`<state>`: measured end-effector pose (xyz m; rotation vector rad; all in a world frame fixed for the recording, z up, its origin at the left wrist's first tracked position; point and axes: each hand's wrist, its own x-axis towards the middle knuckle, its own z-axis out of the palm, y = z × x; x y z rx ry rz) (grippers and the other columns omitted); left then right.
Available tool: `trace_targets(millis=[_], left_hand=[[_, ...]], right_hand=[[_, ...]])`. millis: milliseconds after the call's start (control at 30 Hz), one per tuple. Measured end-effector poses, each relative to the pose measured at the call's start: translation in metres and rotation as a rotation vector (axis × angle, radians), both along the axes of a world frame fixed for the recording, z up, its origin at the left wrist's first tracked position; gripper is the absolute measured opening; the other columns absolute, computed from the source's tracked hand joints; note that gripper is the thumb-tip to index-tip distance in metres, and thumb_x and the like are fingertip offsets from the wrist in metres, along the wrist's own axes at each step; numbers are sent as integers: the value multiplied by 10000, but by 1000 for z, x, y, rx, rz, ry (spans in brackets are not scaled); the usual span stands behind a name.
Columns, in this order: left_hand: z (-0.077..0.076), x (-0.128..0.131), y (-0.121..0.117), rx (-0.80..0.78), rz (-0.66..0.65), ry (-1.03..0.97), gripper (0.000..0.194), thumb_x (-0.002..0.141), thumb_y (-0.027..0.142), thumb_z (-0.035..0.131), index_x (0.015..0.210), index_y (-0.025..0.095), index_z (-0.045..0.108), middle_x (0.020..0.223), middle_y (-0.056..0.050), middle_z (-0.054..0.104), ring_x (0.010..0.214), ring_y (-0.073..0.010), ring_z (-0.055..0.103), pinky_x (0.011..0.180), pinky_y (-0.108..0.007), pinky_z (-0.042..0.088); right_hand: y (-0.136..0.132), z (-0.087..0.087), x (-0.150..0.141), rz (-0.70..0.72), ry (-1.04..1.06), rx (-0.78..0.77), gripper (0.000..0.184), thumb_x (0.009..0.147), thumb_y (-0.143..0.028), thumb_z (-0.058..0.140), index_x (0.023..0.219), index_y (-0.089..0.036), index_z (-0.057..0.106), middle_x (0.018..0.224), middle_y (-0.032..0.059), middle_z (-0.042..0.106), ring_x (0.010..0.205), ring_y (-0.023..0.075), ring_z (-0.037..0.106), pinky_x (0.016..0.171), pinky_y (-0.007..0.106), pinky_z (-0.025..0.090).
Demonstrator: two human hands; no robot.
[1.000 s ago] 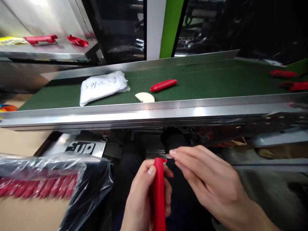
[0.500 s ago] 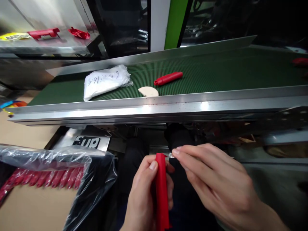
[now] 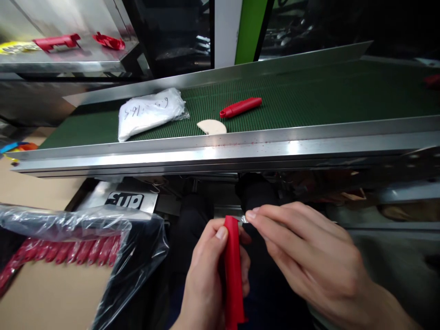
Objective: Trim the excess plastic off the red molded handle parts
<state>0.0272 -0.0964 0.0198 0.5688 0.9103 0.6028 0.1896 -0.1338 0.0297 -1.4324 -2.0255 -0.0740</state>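
Red part: the red part [image 3: 234, 275] stands nearly upright in front of the conveyor, between the two hands; its lower end runs out of view, and the side turned away from me cannot be inspected.
Shiny piece: only a glint of the small shiny piece [image 3: 244, 219] shows beyond the fingertips; its kind, and whether it touches the red part's upper end, I cannot tell.
Left hand: the left hand [image 3: 206, 270] is clamped on the red part, thumb along the near side by the top, fingers wrapped behind and emerging at the right; palm hidden.
Right hand: the right hand [image 3: 309, 252] enters from lower right, back uppermost, fingertips pinched together on the shiny piece; its thumb is largely concealed.
Conveyor: the green belt [image 3: 309, 101] carries a second red part [image 3: 240, 107], a white bag [image 3: 151, 113] with handwriting, and a cream piece [image 3: 212, 126] against the near rail; a red object [image 3: 433, 81] at far right is cut off and blurred.
Carton: a row of red parts [image 3: 85, 251] lies under clear plastic, details indistinct.
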Motion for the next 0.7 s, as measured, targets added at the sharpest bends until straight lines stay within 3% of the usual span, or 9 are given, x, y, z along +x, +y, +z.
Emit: trace_targets(millis=[233, 500, 633, 700], left_hand=[[2, -1, 3, -35, -23, -20, 305, 954, 468, 406, 917, 193, 531, 550, 19, 472, 446, -96, 367, 416, -182, 315], [-1, -1, 9, -47, 34, -88, 279, 947, 439, 464, 936, 186, 581, 689, 4, 526, 509, -85, 430, 440, -172, 369], [2, -2, 14, -34, 29, -82, 272, 946, 431, 472, 912, 189, 593, 805, -6, 563, 510, -67, 433, 432, -161, 363], [4, -1, 17, -29, 24, -74, 290, 940, 452, 479, 919, 188, 596, 757, -2, 544, 512, -71, 422, 428, -151, 348]], right_hand=[[-3, 1, 2, 41, -13, -40, 350, 879, -43, 562, 1221, -108, 598, 1069, 117, 682, 913, 212, 626, 748, 376, 530], [-11, -1, 0, 72, -44, -61, 338, 885, -65, 539, 1202, -137, 630, 1079, 90, 685, 891, 191, 614, 773, 367, 512], [-14, -1, -5, 91, -47, -71, 304, 888, -81, 528, 1154, -143, 663, 1052, 80, 700, 864, 190, 599, 710, 351, 494], [-16, 0, -6, 95, -71, -63, 292, 891, -95, 524, 1133, -153, 675, 1028, 69, 712, 834, 183, 601, 664, 335, 484]])
